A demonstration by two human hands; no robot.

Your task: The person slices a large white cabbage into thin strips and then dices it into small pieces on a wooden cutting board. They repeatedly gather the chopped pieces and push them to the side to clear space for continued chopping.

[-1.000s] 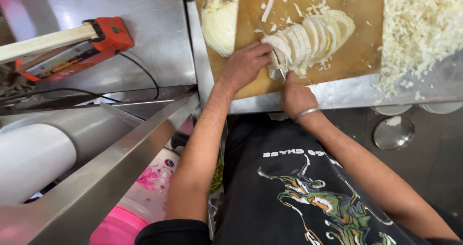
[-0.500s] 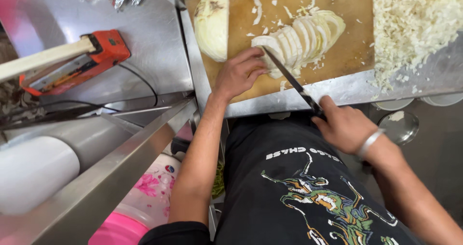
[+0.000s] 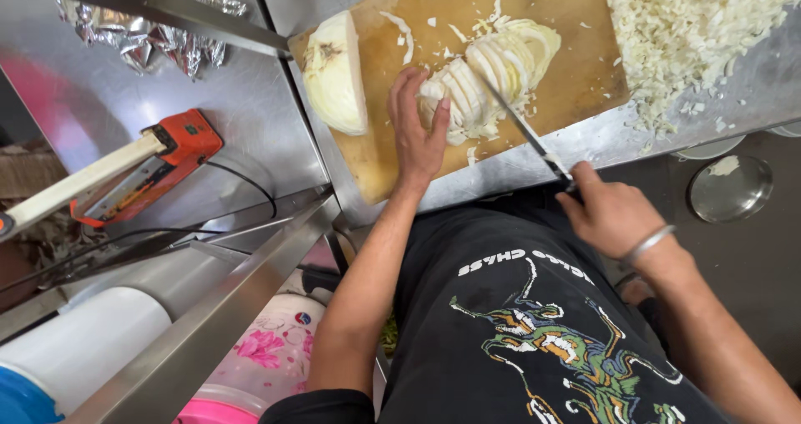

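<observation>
A wooden cutting board (image 3: 576, 65) lies on a steel counter. On it, my left hand (image 3: 415, 132) presses down on a partly sliced cabbage wedge (image 3: 488, 73). My right hand (image 3: 611, 214) grips the handle of a long knife (image 3: 524, 132), whose blade lies across the cut slices. A second, uncut cabbage piece (image 3: 335, 73) rests on the board's left end. A heap of shredded cabbage (image 3: 692, 32) covers the counter to the right of the board.
An orange and cream tool (image 3: 125, 174) with a black cable lies on the steel surface at left. Crumpled foil (image 3: 158, 44) sits above it. A round steel lid (image 3: 729, 189) is at right, a floral pink container (image 3: 271, 349) below the counter.
My right hand has pulled back off the board toward me, drawing the knife through the wedge. My left hand stays on the cabbage. The camera view has shifted.
</observation>
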